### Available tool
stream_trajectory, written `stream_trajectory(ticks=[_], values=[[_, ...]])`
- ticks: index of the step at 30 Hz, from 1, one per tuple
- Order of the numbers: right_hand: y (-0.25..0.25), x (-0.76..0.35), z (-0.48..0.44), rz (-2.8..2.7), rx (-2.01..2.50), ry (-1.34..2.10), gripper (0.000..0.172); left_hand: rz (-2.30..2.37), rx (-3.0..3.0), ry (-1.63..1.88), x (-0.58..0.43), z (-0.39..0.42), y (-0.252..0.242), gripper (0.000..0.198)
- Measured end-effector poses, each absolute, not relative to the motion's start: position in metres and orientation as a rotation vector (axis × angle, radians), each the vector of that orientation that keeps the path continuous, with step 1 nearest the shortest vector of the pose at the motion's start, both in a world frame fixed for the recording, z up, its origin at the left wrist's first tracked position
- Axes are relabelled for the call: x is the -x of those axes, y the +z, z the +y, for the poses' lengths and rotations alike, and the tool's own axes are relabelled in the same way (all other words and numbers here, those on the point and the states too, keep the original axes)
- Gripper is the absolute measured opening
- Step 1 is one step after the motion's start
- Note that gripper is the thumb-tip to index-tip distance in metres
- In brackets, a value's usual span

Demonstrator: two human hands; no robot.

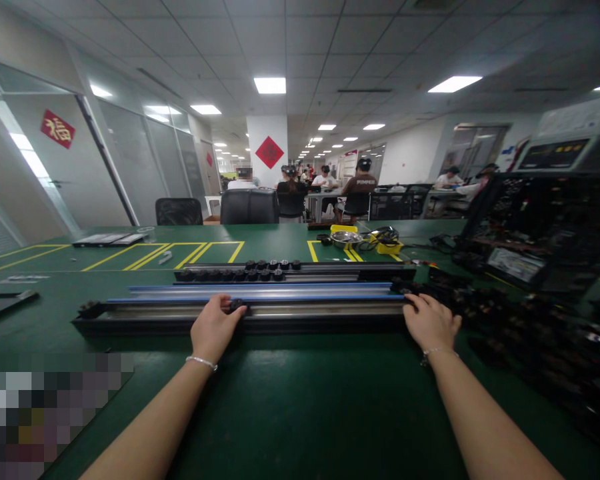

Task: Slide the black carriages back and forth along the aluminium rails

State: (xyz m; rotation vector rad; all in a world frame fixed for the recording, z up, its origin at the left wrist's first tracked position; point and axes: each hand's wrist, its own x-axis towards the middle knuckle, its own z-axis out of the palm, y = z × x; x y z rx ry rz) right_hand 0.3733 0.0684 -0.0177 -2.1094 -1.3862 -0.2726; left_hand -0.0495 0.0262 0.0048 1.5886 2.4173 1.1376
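At rail (325,325), L hand (211,328) pinches blk part (238,305); R hand (431,325) by end, grip unclear. Prob. positioning step; next needs steadiness.

Both forearms (153,410) stretch forward, well apart, the left grip (211,327) pinching with the thumb, the right grip (429,322) palm-down.

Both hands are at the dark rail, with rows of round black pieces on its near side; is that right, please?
Not quite: the head view shows the rows of round black pieces beyond the dark rail, where the left hand and right hand are.
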Motion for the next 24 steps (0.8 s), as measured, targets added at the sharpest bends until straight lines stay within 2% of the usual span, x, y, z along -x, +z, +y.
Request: stream_trajectory(ticks=[16, 24], values=[[-0.011, -0.352, 0.065, -1.709, 1.873, -0.349, 0.034, 2.382, -1.602, 1.129, 0.045, 0.023, 0.009, 0.04], [-0.006, -0.335, 0.06, -1.894, 1.73, -0.276, 0.033, 2.354, -1.628, 1.135, 0.042, 0.023, 0.009, 0.038]])
